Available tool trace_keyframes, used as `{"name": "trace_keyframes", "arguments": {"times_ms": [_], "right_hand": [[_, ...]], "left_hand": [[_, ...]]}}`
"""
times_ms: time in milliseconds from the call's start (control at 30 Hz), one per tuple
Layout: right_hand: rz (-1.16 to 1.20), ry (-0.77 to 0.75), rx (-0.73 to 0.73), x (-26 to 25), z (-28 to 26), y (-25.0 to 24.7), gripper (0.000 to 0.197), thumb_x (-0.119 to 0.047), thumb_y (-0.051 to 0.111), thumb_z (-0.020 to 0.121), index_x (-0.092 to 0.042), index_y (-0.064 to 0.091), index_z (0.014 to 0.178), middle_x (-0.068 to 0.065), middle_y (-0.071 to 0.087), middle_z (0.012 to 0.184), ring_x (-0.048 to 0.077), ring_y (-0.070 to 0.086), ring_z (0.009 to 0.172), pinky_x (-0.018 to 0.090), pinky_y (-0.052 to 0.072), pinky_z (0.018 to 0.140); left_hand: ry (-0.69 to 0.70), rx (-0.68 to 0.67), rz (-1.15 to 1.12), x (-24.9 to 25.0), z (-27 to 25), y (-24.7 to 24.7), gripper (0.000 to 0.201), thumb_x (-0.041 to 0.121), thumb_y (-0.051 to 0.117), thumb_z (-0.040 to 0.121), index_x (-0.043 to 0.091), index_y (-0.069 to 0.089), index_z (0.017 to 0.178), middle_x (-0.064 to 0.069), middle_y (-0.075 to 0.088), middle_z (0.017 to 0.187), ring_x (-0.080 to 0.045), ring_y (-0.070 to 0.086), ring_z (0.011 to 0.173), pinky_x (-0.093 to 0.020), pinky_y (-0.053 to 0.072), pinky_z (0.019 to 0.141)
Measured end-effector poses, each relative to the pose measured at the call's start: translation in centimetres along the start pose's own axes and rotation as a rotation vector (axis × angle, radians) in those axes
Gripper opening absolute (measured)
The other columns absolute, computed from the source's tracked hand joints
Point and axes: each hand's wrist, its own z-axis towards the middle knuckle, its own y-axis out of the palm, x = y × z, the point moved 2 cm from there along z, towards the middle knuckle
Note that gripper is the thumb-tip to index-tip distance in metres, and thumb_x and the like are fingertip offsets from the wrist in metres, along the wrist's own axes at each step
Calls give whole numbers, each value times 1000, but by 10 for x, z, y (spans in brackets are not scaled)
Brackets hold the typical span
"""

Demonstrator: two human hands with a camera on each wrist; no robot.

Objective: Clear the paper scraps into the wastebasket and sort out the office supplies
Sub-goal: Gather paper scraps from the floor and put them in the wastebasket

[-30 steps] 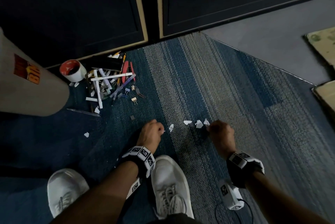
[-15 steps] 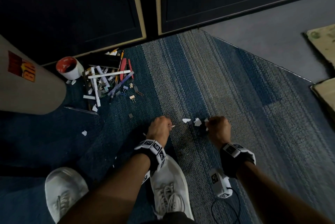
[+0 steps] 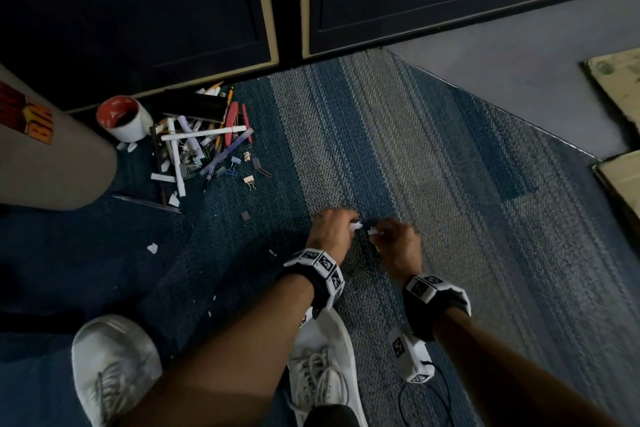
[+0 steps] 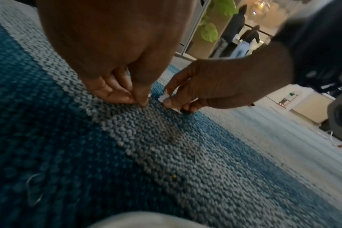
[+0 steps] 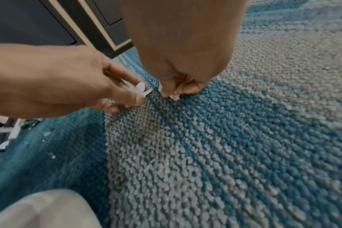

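Two white shoes [image 3: 114, 367] nearest the camera, on blue-grey carpet [image 3: 450, 219]. Just beyond them both hands are down at the carpet, fingertips nearly meeting. Left hand [image 3: 330, 231] has fingers curled, thumb and forefinger pinching small white paper scraps [image 5: 140, 89]; right hand [image 3: 398, 245] is curled the same way, thumb and fingers pinching its own white scrap [image 4: 163, 98], tips touching the pile. More loose bits [image 3: 152, 248] lie well to the left on the dark blue strip. Farther left, a heap of office supplies [image 3: 204, 146]: pens, markers, binder clips, a red-handled tool, spread over a dark tray-like thing whose shape I cannot tell. Just left of the heap, a white cup [image 3: 124, 118] with red inside, tilted toward the camera; contents not visible. Far left edge, a large pale wastebasket [image 3: 52, 163] with an orange label; its inside is out of view. Dark cabinet doors [image 3: 173, 11] at the far end.
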Motion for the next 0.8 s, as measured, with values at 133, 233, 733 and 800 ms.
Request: {"name": "trace_keyframes", "arguments": {"times_ms": [133,233,733,800], "right_hand": [[-37,9,-48,-1,4,4,8,-11,75,76,-10,69,72,6,67,68,21,62,69,32,42,62],[25,71,-69,1,8,2,14,-12,74,77,-8,67,66,4,66,59,18,61,60,34,46,59],[60,83,132,-31,-4,12,7,-15,72,83,-9,75,86,2,63,59,13,62,63,12,34,54],[79,108,130,-30,-3,15,9,-13,69,86,-5,73,84,5,63,58,17,63,61,11,35,49]], "left_hand": [[16,34,101,7,0,1,17,8,56,95,9,72,101,-13,69,100,-29,65,95,-35,51,77],[-1,1,74,6,0,-1,21,3,52,94,4,73,97,-14,67,100,-30,64,96,-38,52,80],[-222,134,-104,-133,-60,-134,12,10,78,81,8,78,93,-8,76,89,-18,70,80,-32,57,81],[-238,119,-119,-137,-66,-125,17,10,78,81,10,77,98,-7,75,93,-19,70,84,-30,56,84]]}}
